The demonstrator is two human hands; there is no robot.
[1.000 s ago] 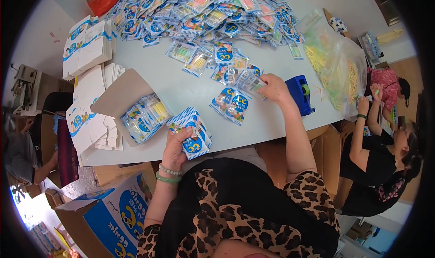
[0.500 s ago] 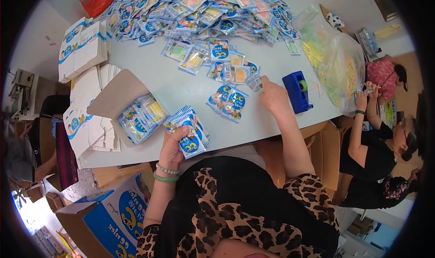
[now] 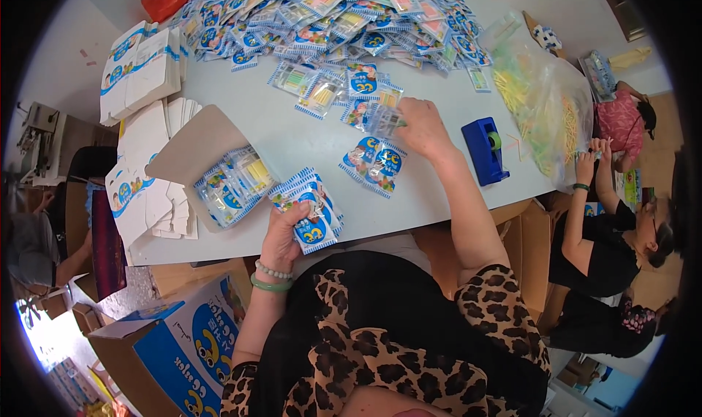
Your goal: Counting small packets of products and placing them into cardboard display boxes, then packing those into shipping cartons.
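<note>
My left hand [image 3: 287, 235] grips a fanned stack of small blue-and-white packets [image 3: 307, 206] at the near edge of the grey table [image 3: 307, 143]. My right hand [image 3: 423, 128] reaches out over the table and pinches one clear packet [image 3: 384, 118] at the edge of a loose row of packets. Two packets [image 3: 374, 164] lie flat just below that hand. A big heap of the same packets [image 3: 329, 11] covers the far side of the table. An open carton [image 3: 219, 161] with packets standing inside lies left of my left hand.
A blue tape dispenser [image 3: 484, 150] stands right of my right hand. A clear bag of yellow sticks [image 3: 541, 102] lies at the table's right end. Flat white-and-blue cartons [image 3: 142, 66] are stacked left. Another person [image 3: 614, 227] sits at right. A blue box [image 3: 186, 344] stands by my knee.
My right hand has moved away from me, from the two flat packets up to the loose row, and has taken hold of one packet. The left hand keeps its stack still.
</note>
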